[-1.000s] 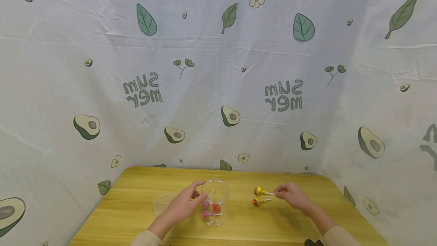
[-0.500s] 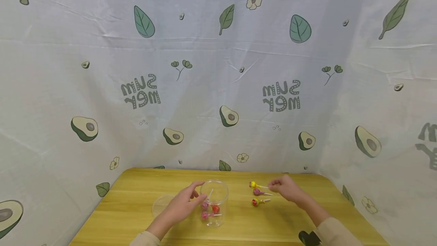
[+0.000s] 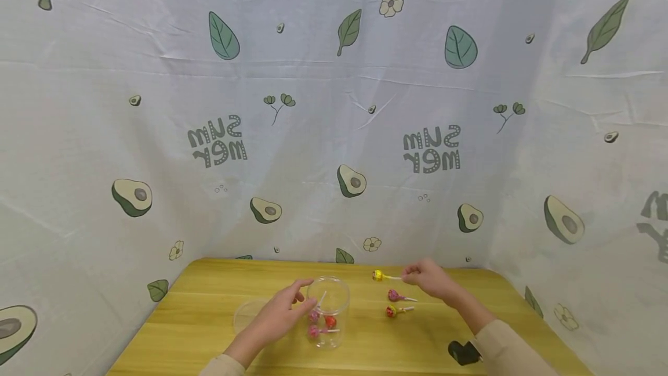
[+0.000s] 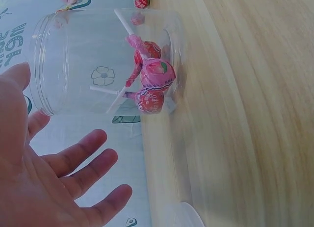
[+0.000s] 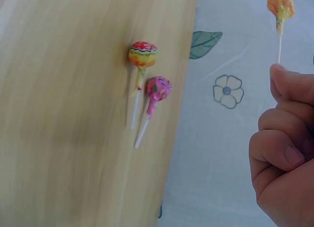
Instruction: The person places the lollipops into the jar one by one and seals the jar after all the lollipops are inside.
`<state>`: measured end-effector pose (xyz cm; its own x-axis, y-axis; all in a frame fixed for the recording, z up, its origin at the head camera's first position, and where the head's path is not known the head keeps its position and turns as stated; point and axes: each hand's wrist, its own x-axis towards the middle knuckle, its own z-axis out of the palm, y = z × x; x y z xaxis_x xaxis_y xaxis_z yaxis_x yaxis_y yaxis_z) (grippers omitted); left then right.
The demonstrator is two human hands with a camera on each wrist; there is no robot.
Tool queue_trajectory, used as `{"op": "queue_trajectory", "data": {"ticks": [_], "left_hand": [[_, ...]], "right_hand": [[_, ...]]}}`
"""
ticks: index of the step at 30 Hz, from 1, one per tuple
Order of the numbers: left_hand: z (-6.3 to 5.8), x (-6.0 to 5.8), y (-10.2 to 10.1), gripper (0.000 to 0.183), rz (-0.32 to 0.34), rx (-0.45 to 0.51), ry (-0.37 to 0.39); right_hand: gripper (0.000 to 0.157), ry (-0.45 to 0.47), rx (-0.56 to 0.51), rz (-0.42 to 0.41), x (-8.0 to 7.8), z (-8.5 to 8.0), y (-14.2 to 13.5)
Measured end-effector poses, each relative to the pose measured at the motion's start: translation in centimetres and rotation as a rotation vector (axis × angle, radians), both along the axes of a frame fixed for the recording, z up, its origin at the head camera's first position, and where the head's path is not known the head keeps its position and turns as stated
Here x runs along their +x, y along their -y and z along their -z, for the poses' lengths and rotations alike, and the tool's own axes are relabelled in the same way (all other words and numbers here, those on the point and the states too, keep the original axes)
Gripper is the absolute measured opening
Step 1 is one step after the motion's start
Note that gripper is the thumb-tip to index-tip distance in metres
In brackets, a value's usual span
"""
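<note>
The yellow lollipop (image 3: 378, 275), low and right of centre in the head view, has its stick pinched in the right hand (image 3: 429, 278). A light, firm pinch, clear of the pink lollipop (image 3: 393, 295), should suit. The left hand (image 3: 279, 313), fingers spread wide by the clear jar (image 3: 346, 304), should only steady it.

2 sleeves (image 3: 514, 350) (both plain) are pale beige.
</note>
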<state>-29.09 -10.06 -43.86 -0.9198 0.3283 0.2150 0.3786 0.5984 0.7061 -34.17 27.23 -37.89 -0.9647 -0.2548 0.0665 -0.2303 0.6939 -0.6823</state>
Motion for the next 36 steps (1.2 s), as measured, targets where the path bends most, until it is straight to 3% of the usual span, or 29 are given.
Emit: {"op": "queue_trajectory", "data": {"ticks": [26,36], "left_hand": [[-0.1,0.1,0.1,0.061,0.004,0.028,-0.007],[0.0,-0.2,0.0,0.059,0.006,0.03,0.003]], "right_hand": [[0.013,-0.019,0.027,-0.157,-1.5,-2.5,3.3],[0.014,-0.033,0.032,-0.253,-2.2,-3.7,4.8]]}}
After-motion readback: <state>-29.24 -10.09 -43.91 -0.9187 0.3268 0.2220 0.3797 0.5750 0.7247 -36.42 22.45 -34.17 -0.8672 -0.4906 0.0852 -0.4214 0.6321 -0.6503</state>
